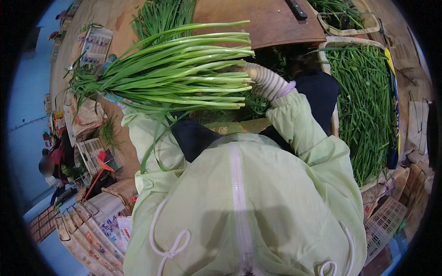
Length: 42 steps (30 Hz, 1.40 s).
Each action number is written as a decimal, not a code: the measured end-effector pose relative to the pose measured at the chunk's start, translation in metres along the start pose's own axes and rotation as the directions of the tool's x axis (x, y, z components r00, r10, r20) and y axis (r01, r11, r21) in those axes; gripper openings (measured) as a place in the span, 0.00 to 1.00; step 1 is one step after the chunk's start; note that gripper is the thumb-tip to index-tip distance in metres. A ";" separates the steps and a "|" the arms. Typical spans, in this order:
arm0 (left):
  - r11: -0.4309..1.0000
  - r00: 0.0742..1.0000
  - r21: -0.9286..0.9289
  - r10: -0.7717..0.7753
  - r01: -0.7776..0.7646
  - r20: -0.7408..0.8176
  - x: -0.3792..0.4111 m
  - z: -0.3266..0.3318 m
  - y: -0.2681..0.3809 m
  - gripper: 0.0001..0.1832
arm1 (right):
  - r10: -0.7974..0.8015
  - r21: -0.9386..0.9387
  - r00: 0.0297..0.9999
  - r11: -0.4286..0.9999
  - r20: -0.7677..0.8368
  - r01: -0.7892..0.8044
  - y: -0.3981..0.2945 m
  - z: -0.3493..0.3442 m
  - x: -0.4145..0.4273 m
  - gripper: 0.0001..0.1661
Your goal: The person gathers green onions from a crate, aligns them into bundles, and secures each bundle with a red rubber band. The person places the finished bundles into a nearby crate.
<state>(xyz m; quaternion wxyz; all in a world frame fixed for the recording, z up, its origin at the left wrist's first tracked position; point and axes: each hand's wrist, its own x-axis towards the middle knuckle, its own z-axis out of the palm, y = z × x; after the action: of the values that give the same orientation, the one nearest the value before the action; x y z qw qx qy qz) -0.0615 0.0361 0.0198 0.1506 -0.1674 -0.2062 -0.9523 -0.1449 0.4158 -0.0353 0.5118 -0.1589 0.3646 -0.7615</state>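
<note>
A large bunch of green garlic chives or similar leafy stalks (179, 69) spans the space before me, its pale cut ends to the right. My left hand (105, 67), mostly hidden by leaves, grips the leafy end; dark gloved fingertips show above it. At the stalk ends is my right hand (257, 76) in a striped grey glove, its fingers partly hidden behind the stalks, so its hold is unclear. Behind the bunch, another pile of green leaves (165, 17) lies on the brown board (228, 27). A black-handled knife (297, 9) rests at the board's far right.
On the right stands a white crate (334, 119) full of green leaves, with another basket (348, 33) beyond it. Plastic crates (91, 151) and a red-handled tool (94, 184) lie left. Stacked crates (93, 238) stand lower left. Another person (62, 155) is at far left.
</note>
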 end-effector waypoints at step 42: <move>0.981 0.981 -0.029 0.189 -0.190 -0.037 0.006 -0.034 -0.021 0.14 | 0.012 0.335 0.927 0.934 -0.374 0.123 0.031 0.019 -0.038 0.20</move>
<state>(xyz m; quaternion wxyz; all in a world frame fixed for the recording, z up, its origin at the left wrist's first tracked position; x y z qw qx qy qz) -0.0833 0.0384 -0.0141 0.2414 -0.1724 -0.1712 -0.9395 -0.0970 0.4355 -0.0395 0.4318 0.0716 0.3074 -0.8449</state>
